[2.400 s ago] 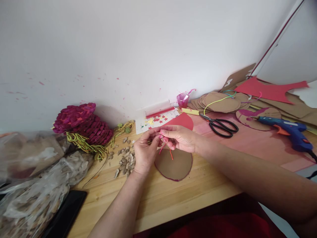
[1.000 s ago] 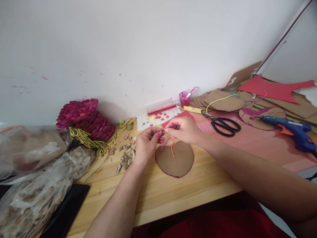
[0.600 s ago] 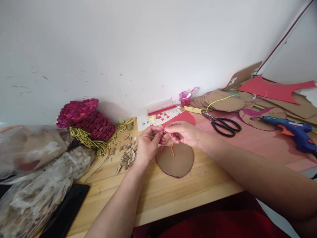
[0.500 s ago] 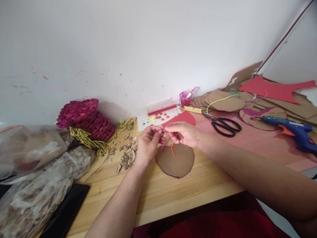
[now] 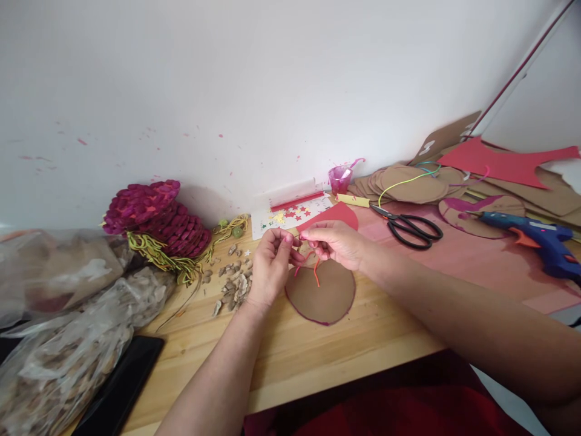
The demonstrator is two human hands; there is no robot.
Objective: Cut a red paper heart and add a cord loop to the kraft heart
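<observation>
Over the upper edge of a round cardboard disc [image 5: 320, 297] with a purple-painted rim, my two hands meet almost fingertip to fingertip. The fingers of my left hand [image 5: 275, 257] are closed in a pinch. My right hand [image 5: 334, 242] pinches too, thumb against forefinger, close by. Whatever small reddish piece lies between the fingertips is too small and covered to name. Below them, an orange cord end [image 5: 316, 274] and a pink cord end [image 5: 298, 270] lie over the disc; their upper parts run up under the fingers.
Nutshell pieces [image 5: 236, 284] lie left of the disc. Further left are a purple pinecone-like craft [image 5: 167, 218], plastic bags [image 5: 86, 339] and a black phone-like slab [image 5: 118, 387]. Scissors [image 5: 411, 232], a glue gun [image 5: 540, 233], a paint cup [image 5: 340, 180] and cardboard discs [image 5: 408, 183] are right.
My right fingers have shifted very slightly, and my left thumb has tilted up a little. The disc and the cord ends stay nearly where they were.
</observation>
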